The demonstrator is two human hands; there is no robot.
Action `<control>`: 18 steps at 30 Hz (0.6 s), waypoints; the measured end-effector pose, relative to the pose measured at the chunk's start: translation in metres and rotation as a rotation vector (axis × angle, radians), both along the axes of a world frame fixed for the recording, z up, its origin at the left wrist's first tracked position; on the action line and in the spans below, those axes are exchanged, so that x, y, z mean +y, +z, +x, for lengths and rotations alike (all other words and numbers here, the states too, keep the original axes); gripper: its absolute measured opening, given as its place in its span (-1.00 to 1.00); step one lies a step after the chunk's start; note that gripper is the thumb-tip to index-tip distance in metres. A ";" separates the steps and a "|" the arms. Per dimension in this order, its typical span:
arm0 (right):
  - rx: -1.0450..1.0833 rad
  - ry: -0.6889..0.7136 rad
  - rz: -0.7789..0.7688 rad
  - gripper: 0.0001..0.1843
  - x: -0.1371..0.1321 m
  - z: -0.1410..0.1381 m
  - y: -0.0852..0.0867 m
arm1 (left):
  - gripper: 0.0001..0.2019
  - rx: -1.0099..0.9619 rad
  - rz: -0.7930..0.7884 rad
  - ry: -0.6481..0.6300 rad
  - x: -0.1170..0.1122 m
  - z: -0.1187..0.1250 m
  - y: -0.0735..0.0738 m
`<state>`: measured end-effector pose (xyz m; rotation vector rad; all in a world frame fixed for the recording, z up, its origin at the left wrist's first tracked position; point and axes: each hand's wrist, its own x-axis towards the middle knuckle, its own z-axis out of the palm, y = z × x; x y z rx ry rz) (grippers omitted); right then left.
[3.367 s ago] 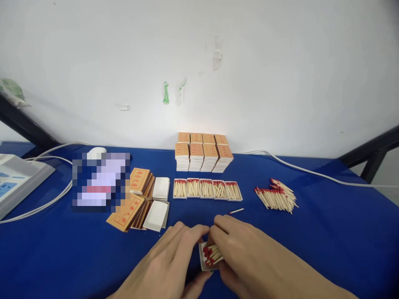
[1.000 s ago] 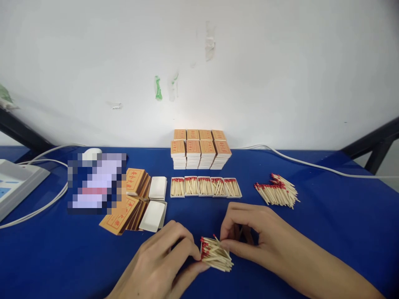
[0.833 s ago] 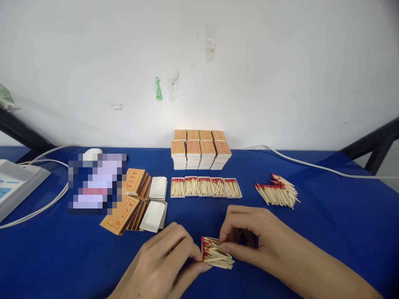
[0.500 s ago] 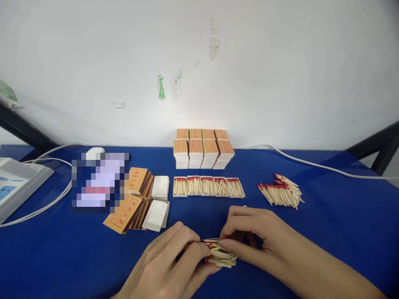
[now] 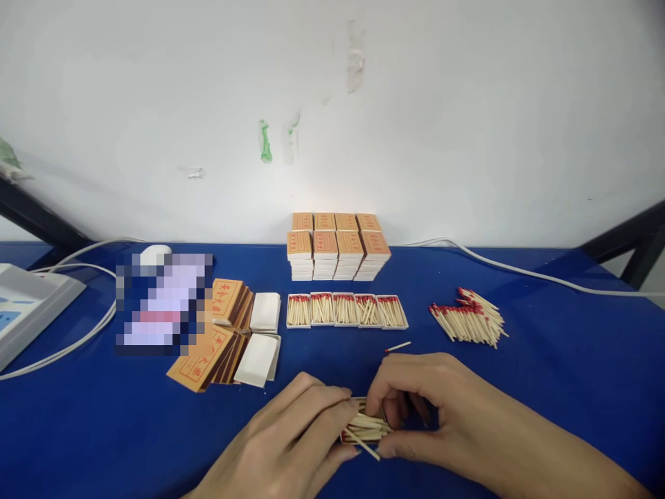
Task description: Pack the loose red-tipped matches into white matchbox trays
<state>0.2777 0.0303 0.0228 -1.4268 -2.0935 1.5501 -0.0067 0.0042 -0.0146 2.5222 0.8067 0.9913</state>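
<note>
At the left end of a small matchbox tray (image 5: 362, 399), on the near part of the blue table (image 5: 571, 353), we find the left hand (image 5: 291, 433) with fingers bent over the top and thumb at the near side; we record the tray as gripped there. The right hand (image 5: 431, 409) is curled at the opposite end, thumb apart from forefinger; its knuckles hide the contact, so we cannot say whether it pinches anything. Between the hands, crowded matches (image 5: 370, 422) fill the tray, the few visible heads to the left. We note one slanting match (image 5: 366, 445) across the near side, its plain end out past the rim.

We judge the step in hand to be evening this fill. In our view the next move calls for a steady left hold while the right fingertips bring the slanting match into line and seat it inside the wall.

Just beyond the right hand rests one loose match (image 5: 398, 348). Farther out we log a row of five filled trays (image 5: 347, 324), a match pile (image 5: 468, 324) well apart to the right, printed orange covers (image 5: 204, 360) and white card pieces (image 5: 256, 360) to the left, and stacked matchboxes (image 5: 325, 244) behind.
</note>
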 end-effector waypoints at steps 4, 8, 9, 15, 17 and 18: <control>0.010 -0.034 -0.019 -0.76 0.001 0.000 0.000 | -0.74 -0.015 -0.043 -0.015 0.000 -0.002 0.000; 0.040 -0.003 -0.052 -0.73 0.006 0.007 0.004 | -0.74 -0.017 -0.055 -0.014 -0.001 -0.003 -0.002; 0.050 0.000 -0.059 -0.76 0.008 0.008 0.004 | -0.74 -0.023 -0.062 -0.018 -0.001 -0.003 -0.003; 0.053 -0.029 -0.069 -0.83 0.012 0.005 0.005 | -0.76 -0.076 -0.120 -0.044 -0.001 -0.003 -0.006; 0.058 -0.032 -0.072 -0.81 0.012 0.004 0.005 | -0.77 -0.070 -0.122 -0.046 -0.001 -0.003 -0.005; 0.063 -0.027 -0.076 -0.79 0.012 0.004 0.005 | -0.77 -0.076 -0.117 -0.041 -0.001 -0.003 -0.006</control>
